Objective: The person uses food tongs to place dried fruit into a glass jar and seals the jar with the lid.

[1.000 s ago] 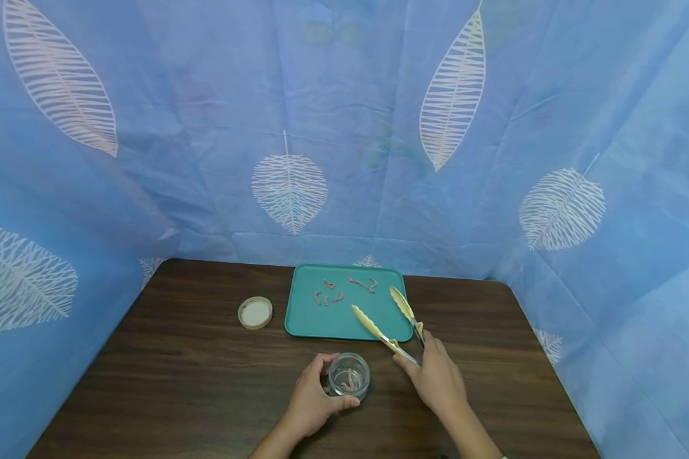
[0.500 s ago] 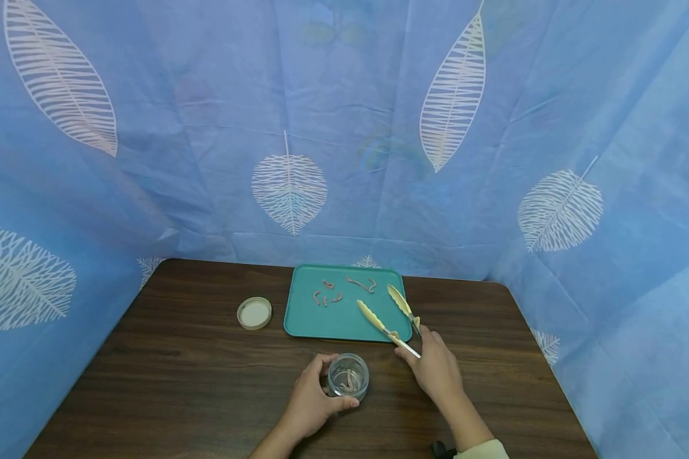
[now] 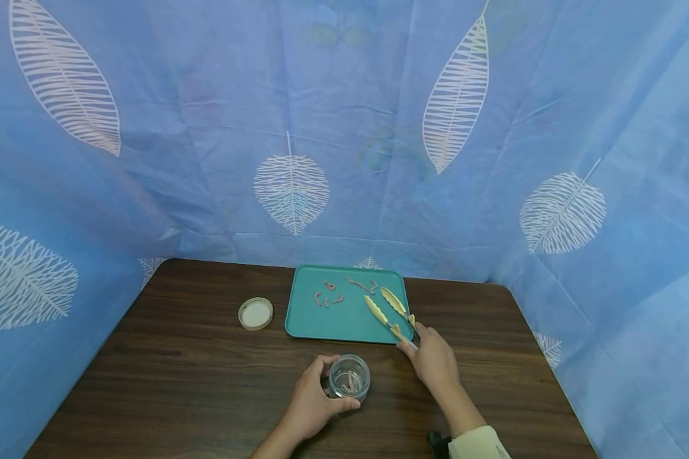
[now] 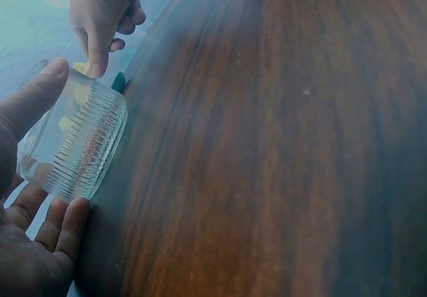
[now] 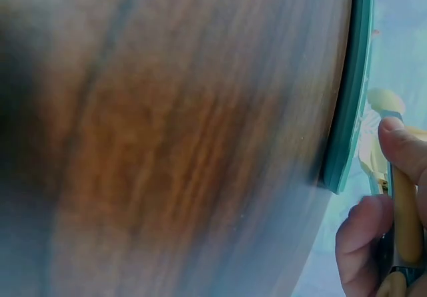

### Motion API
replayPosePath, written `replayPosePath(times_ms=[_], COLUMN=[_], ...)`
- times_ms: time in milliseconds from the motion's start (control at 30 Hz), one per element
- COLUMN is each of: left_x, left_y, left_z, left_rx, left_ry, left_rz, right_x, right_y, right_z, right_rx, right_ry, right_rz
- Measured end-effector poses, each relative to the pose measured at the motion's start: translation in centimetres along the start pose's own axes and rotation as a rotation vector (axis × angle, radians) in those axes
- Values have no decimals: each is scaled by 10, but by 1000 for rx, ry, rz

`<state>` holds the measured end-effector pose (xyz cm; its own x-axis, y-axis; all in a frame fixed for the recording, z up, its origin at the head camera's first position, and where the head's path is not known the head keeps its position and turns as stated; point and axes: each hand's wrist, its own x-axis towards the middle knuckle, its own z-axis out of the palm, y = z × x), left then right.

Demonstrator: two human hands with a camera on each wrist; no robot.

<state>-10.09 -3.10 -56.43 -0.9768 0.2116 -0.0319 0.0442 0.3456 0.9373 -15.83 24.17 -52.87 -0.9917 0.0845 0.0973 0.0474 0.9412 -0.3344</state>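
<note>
My left hand (image 3: 312, 398) holds a clear glass jar (image 3: 363, 376), fingers and thumb curled round its sides. Pinkish worm-like pieces (image 3: 350, 382) lie inside the jar; the left wrist view shows its ribbed wall (image 4: 87, 143). In my right hand (image 3: 436, 363) is a pair of tongs (image 3: 399, 326) with pale yellow scalloped tips, gripped by the arms. The tips are spread apart over the right part of a teal tray (image 3: 321, 327). Several worm-like pieces (image 3: 337, 298) lie on the tray, two of them (image 3: 358, 284) just beyond the tong tips. Whether the tips touch anything is unclear.
A round lid (image 3: 255, 313) with a pale inside lies left of the tray. All stands on a dark wooden table (image 3: 195, 370). Blue cloth (image 3: 207, 191) with white leaf prints hangs behind and at both sides.
My right hand has moved slightly forward and left with the tongs, and the gap between their tips has narrowed. My left hand and the jar have stayed in place.
</note>
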Motion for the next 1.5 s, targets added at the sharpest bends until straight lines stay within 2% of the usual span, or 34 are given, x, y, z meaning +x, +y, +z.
replayPosePath(times_ms=[333, 800, 1100, 1500], left_x=[0, -1, -1, 1], left_y=[-1, 1, 2, 0], left_z=[2, 1, 1, -1], left_rx=[-11, -13, -22, -26], left_ry=[-12, -8, -7, -7], left_rz=[-10, -11, 2, 0], right_x=[14, 23, 23, 14], right_y=[0, -3, -3, -1], right_z=[2, 0, -1, 6], right_rx=[-14, -27, -38, -33], right_ry=[-41, -89, -68, -11], right_rz=[32, 48, 60, 34])
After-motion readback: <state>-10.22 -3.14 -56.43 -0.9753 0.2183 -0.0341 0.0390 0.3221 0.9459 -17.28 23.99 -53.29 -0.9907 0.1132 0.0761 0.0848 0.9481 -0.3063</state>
